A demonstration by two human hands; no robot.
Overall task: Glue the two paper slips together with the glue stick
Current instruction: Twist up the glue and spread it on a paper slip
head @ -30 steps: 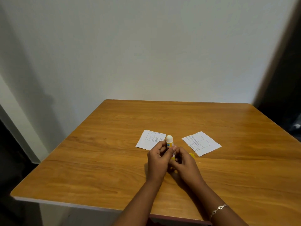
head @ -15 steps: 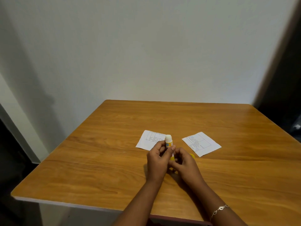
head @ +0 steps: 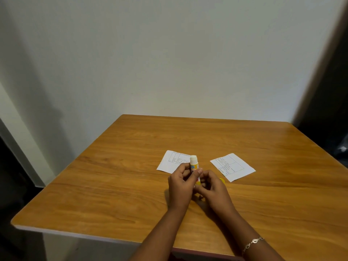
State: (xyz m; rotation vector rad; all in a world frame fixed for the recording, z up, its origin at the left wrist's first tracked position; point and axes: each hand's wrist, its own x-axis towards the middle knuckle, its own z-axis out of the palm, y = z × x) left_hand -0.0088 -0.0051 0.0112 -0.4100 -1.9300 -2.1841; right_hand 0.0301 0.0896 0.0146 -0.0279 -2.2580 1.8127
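An uncapped glue stick (head: 194,163) stands upright between both hands, its white glue tip on top. My left hand (head: 180,187) grips its yellow and blue body with thumb and fingers. My right hand (head: 212,191) holds the yellow base at the bottom. Two white printed paper slips lie flat on the wooden table (head: 113,185): the left slip (head: 169,162) just behind my left hand, the right slip (head: 233,167) beyond my right hand. A yellow cap (head: 222,180) peeks out beside my right hand on the table.
The table stands against a plain white wall (head: 169,63). Its near edge (head: 75,235) runs below my forearms. A dark gap lies to the right of the table. A thin bracelet (head: 252,243) sits on my right wrist.
The glue stick has stayed upright between both hands, and more of its white tip shows above the tube. The hands and slips have barely shifted.
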